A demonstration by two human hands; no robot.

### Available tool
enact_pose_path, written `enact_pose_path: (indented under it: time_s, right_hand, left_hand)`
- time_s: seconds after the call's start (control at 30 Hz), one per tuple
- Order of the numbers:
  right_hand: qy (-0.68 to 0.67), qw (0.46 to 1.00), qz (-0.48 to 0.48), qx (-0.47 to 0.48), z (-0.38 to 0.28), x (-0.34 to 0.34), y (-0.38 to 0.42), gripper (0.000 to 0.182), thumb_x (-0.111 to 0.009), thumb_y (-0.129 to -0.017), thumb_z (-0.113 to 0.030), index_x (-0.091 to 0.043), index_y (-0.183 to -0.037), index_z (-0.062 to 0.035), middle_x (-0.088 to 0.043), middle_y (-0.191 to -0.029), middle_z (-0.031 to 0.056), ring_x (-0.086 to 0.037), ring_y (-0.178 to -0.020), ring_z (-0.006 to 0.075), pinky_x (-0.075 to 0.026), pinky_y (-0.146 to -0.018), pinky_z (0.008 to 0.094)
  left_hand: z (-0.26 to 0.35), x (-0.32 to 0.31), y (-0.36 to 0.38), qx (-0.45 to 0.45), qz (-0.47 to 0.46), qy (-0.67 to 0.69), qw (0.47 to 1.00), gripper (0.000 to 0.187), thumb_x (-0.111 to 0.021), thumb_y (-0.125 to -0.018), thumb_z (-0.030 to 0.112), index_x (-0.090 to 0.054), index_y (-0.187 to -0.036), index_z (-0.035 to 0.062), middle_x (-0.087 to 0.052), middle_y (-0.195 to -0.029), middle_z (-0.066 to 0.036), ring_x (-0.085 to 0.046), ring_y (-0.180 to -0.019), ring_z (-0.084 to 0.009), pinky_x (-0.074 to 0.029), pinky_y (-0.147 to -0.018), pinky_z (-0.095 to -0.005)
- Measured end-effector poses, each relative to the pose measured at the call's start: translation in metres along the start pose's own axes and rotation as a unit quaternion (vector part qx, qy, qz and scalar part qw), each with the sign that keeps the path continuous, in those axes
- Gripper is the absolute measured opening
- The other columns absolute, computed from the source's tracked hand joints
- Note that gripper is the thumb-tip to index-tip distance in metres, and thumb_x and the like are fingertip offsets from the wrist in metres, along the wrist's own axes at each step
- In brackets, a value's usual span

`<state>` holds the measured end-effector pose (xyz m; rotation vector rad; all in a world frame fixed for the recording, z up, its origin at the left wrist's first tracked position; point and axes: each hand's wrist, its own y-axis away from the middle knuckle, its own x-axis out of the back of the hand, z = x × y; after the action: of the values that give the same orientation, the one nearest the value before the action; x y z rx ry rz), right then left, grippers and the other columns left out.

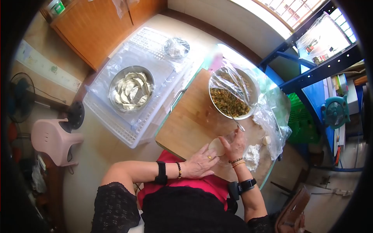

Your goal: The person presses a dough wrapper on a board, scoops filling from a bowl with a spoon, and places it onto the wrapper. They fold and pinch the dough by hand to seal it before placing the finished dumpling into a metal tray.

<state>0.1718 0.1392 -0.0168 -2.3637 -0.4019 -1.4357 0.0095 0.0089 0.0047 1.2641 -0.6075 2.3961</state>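
My left hand lies flat near the front edge of the wooden board, fingertips touching a round dumpling wrapper. My right hand is curled over the wrapper's right side and seems to press on it. A spoon rests just beyond the right hand, its end in a metal bowl of chopped filling partly covered by clear plastic. A pile of flour sits right of my right wrist.
To the left, a metal bowl of folded dumplings stands on a white plastic crate lined with plastic. A small wrapped bowl sits further back. A pink stool is on the floor at left; blue shelving is at right.
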Motion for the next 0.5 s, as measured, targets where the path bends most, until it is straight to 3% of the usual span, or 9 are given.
enact_pose_path:
  time_s: [0.07, 0.13, 0.2, 0.27, 0.33, 0.4, 0.47, 0.5]
  right_hand:
    - [-0.034, 0.999, 0.025, -0.012, 0.001, 0.003, -0.003, 0.083, -0.079, -0.072, -0.041, -0.044, -0.134, 0.0008, -0.06, -0.101, 0.017, -0.058, -0.093, 0.0323, -0.042, -0.086, 0.0437]
    - [-0.153, 0.98, 0.033, -0.126, 0.005, 0.009, -0.002, 0.08, -0.079, -0.074, -0.034, -0.043, -0.135, 0.0021, -0.062, -0.104, 0.0177, -0.059, -0.093, 0.0324, -0.044, -0.086, 0.043]
    - [-0.161, 0.978, 0.042, -0.122, 0.013, 0.017, 0.001, 0.078, -0.078, -0.076, -0.031, -0.042, -0.136, 0.0022, -0.062, -0.106, 0.0182, -0.06, -0.094, 0.0332, -0.044, -0.086, 0.0428]
    - [-0.165, 0.977, 0.053, -0.125, 0.015, 0.028, 0.009, 0.076, -0.076, -0.077, -0.027, -0.04, -0.137, 0.0024, -0.062, -0.108, 0.0187, -0.06, -0.096, 0.0341, -0.045, -0.086, 0.0426]
    - [-0.069, 0.997, 0.041, 0.02, 0.005, 0.045, 0.018, 0.073, -0.072, -0.08, -0.02, -0.038, -0.14, 0.0019, -0.06, -0.113, 0.0198, -0.058, -0.101, 0.0353, -0.043, -0.089, 0.0435]
    - [-0.026, 0.998, 0.013, 0.047, -0.004, 0.044, 0.031, 0.073, -0.07, -0.08, -0.018, -0.036, -0.141, 0.0018, -0.056, -0.12, 0.021, -0.055, -0.107, 0.0359, -0.04, -0.092, 0.0447]
    - [0.047, 0.992, -0.041, 0.106, -0.009, 0.033, 0.042, 0.073, -0.069, -0.08, -0.022, -0.037, -0.142, 0.0005, -0.053, -0.126, 0.0207, -0.053, -0.11, 0.0352, -0.037, -0.094, 0.0458]
    - [0.104, 0.988, -0.027, 0.106, -0.002, 0.024, 0.045, 0.074, -0.069, -0.08, -0.031, -0.038, -0.14, -0.0007, -0.054, -0.124, 0.0193, -0.054, -0.108, 0.0347, -0.038, -0.093, 0.0459]
  left_hand:
    - [0.0, -0.006, -0.003, 0.083, 0.019, 0.013, 0.996, 0.062, -0.064, -0.084, 0.043, -0.051, -0.125, -0.0014, -0.047, -0.128, -0.021, -0.037, -0.13, -0.0368, -0.026, -0.11, -0.0536]
    - [-0.002, -0.011, -0.009, 0.089, 0.02, -0.003, 0.996, 0.064, -0.063, -0.084, 0.044, -0.049, -0.127, -0.0019, -0.046, -0.129, -0.022, -0.037, -0.13, -0.0371, -0.026, -0.11, -0.0536]
    - [-0.004, -0.015, -0.015, 0.089, 0.018, -0.017, 0.996, 0.066, -0.062, -0.084, 0.045, -0.048, -0.129, -0.0024, -0.045, -0.131, -0.024, -0.037, -0.131, -0.0374, -0.026, -0.11, -0.0535]
    - [-0.004, -0.023, -0.019, 0.031, 0.031, -0.032, 0.999, 0.067, -0.061, -0.084, 0.046, -0.049, -0.128, -0.004, -0.045, -0.131, -0.025, -0.037, -0.13, -0.0376, -0.026, -0.11, -0.0528]
    - [0.001, -0.026, -0.027, 0.008, 0.023, -0.026, 0.999, 0.066, -0.061, -0.084, 0.045, -0.05, -0.126, -0.0045, -0.045, -0.131, -0.025, -0.037, -0.13, -0.0378, -0.025, -0.111, -0.0522]
    - [0.007, -0.023, -0.033, -0.013, 0.015, -0.019, 1.0, 0.065, -0.062, -0.084, 0.045, -0.052, -0.124, -0.005, -0.045, -0.131, -0.026, -0.037, -0.13, -0.0379, -0.025, -0.112, -0.0517]
    - [0.01, -0.016, -0.035, -0.015, -0.15, 0.033, 0.988, 0.065, -0.061, -0.084, 0.045, -0.05, -0.124, -0.005, -0.043, -0.134, -0.026, -0.035, -0.133, -0.0384, -0.023, -0.113, -0.0504]
    - [0.009, -0.02, -0.032, -0.023, -0.151, 0.01, 0.988, 0.065, -0.06, -0.085, 0.045, -0.049, -0.126, -0.0037, -0.043, -0.135, -0.026, -0.034, -0.134, -0.0377, -0.022, -0.113, -0.0508]
